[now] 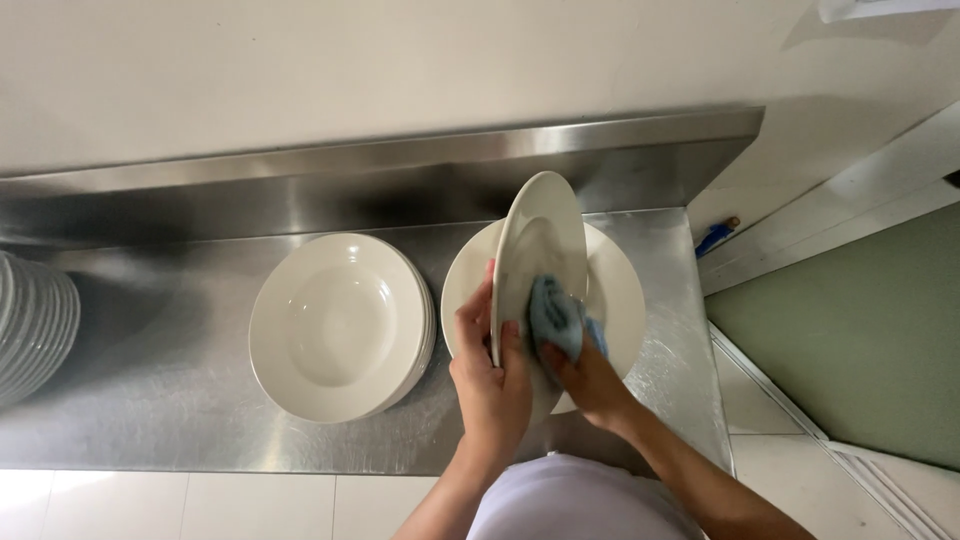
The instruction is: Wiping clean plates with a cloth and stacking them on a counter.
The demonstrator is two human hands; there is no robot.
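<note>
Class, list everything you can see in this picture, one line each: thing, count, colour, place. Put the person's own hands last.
held plate: one, white, tilted on edge above the right stack
cloth: one, blue, pressed on the held plate's face
right stack: white plates, count unclear, on the counter behind the held plate
middle stack: several white deep plates, counter centre
left stack: white plates, count unclear, far left edge
counter: one, steel, with raised back
blue object: one, right of the counter, too small to tell
left hand: grips the held plate's edge
right hand: holds the cloth
</note>
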